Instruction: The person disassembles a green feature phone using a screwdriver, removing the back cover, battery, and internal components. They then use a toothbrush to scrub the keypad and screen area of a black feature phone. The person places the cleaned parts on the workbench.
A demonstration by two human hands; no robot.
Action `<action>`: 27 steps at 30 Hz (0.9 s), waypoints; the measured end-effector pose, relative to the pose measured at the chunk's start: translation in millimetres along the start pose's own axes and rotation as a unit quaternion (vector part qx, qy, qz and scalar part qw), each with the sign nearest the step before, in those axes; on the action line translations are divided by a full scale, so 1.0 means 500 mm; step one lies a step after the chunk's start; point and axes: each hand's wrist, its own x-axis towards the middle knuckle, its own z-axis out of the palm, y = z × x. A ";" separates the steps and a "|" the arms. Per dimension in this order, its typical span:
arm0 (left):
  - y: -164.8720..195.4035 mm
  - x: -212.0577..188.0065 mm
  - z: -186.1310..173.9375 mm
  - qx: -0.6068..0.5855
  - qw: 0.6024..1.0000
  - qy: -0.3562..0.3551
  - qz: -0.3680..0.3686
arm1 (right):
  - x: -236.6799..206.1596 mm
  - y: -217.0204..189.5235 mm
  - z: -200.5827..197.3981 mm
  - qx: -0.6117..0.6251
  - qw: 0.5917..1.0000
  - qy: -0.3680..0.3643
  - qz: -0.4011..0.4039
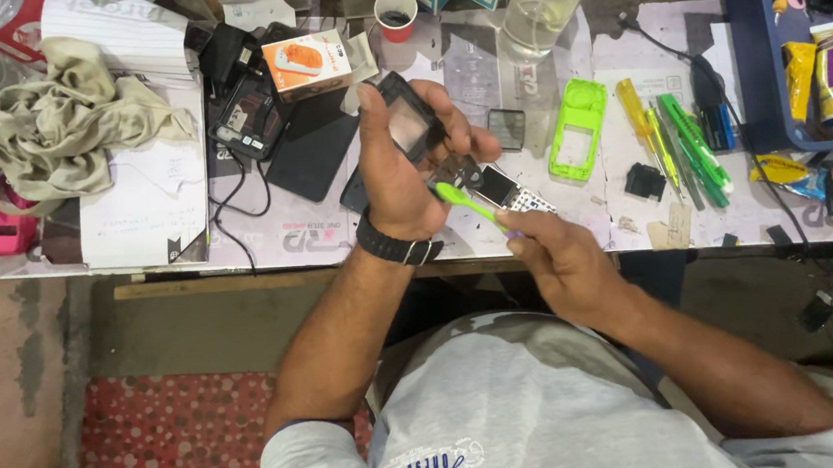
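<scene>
fingers [447, 126] of the left hand [396, 171] wrap around a dark phone frame [409, 119], tilting it up above the bench [576, 220] so its inner face looks reachable. the right hand [564, 256] pinches a green toothbrush [469, 202] near its handle end, bristle end angled up under the frame, likely for brushing it clean. a phone keypad body [513, 193] lies on the bench just beneath. a lime green phone cover [578, 127] and green-handled screwdrivers [690, 145] lie off to the right.

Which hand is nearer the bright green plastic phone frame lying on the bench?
Left. The left hand holds a black phone part beside the green plastic phone frame; the right hand sits lower, gripping a green toothbrush.
</scene>
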 end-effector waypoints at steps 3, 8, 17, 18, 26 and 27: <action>-0.004 0.000 0.005 0.001 0.999 0.036 -0.010 | -0.001 0.004 0.010 0.003 1.000 0.000 0.018; -0.002 -0.005 0.001 -0.015 0.999 0.029 -0.030 | 0.008 0.008 -0.005 -0.059 0.997 0.021 -0.047; -0.004 -0.032 -0.005 0.060 0.984 -0.002 -0.170 | 0.052 -0.005 -0.156 -0.347 0.925 -0.084 -0.128; -0.001 -0.033 -0.005 0.054 0.978 -0.016 -0.201 | 0.059 -0.002 -0.170 -0.386 0.909 -0.113 -0.107; 0.025 -0.029 -0.005 0.228 0.926 -0.093 -0.285 | 0.070 0.040 -0.216 -0.406 0.890 -0.156 -0.138; 0.025 -0.028 -0.005 0.244 0.921 -0.101 -0.288 | 0.071 0.041 -0.222 -0.398 0.895 -0.146 -0.135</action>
